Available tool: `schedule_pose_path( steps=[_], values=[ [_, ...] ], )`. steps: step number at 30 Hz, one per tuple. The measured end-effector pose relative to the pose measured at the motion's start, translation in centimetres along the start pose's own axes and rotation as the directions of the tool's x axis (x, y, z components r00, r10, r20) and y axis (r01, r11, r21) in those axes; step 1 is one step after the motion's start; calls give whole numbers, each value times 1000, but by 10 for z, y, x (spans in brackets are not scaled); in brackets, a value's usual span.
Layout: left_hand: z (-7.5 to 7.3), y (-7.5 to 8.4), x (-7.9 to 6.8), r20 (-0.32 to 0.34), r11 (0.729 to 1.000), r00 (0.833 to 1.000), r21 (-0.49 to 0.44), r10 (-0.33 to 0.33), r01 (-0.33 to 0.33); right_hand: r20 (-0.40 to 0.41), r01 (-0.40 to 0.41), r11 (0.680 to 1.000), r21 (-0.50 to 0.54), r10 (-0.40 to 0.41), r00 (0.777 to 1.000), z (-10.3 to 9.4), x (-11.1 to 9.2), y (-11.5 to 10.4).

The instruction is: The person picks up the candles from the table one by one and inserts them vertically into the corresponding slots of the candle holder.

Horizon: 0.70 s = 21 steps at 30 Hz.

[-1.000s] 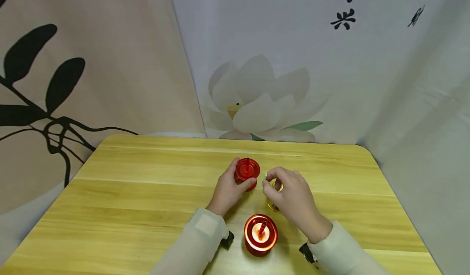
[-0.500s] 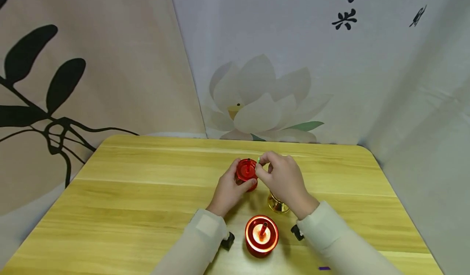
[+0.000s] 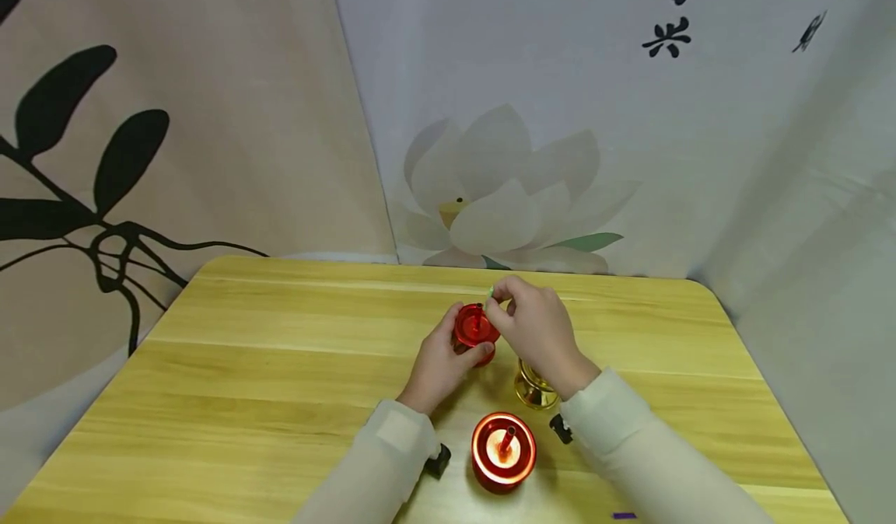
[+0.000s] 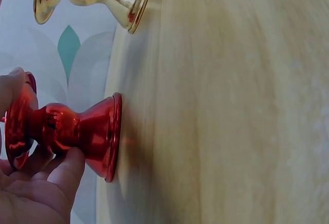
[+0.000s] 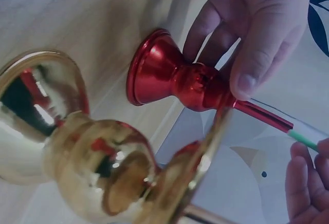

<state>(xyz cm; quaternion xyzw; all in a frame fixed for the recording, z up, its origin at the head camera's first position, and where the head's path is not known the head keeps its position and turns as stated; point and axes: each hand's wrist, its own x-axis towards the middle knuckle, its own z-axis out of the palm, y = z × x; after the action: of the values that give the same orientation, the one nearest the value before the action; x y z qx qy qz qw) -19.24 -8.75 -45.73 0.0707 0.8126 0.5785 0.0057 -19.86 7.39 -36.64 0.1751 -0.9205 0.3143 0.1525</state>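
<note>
A shiny red candle holder [image 3: 474, 328], with a flared foot and a thin tube [image 5: 264, 116] rising from its top, stands on the table. My left hand [image 3: 435, 368] grips it, thumb at the dish and fingers round the stem in the left wrist view. My right hand [image 3: 539, 333] pinches a thin green stick [image 5: 302, 139] above it. In the right wrist view the stick's lower end meets the tube's mouth, in line with it. Fingers hide the stick's other end. A gold candle holder [image 3: 535, 393] stands beside my right wrist, partly covered by it.
Nearer to me a second red candle holder [image 3: 502, 452] stands upright between my forearms. A small purple strip [image 3: 624, 515] lies at the front right. The wooden table [image 3: 280, 368] ends at a printed cloth backdrop [image 3: 546, 190].
My right hand has carried the green stick left and away from me, from near the gold holder to above the red holder's tube. My left hand keeps its grip on the red holder.
</note>
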Motion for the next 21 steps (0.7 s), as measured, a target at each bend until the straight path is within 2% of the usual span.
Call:
schedule_pose_path(
  steps=[9, 21],
  values=[
    [-1, 1, -1, 9, 1000, 1000, -19, 12, -12, -5, -3, 1000, 12, 3, 1000, 2, 6, -5],
    [1, 0, -2, 13, 999, 1000, -42, 20, -19, 30, 34, 994, -99, -32, 999, 4, 7, -5]
  ],
)
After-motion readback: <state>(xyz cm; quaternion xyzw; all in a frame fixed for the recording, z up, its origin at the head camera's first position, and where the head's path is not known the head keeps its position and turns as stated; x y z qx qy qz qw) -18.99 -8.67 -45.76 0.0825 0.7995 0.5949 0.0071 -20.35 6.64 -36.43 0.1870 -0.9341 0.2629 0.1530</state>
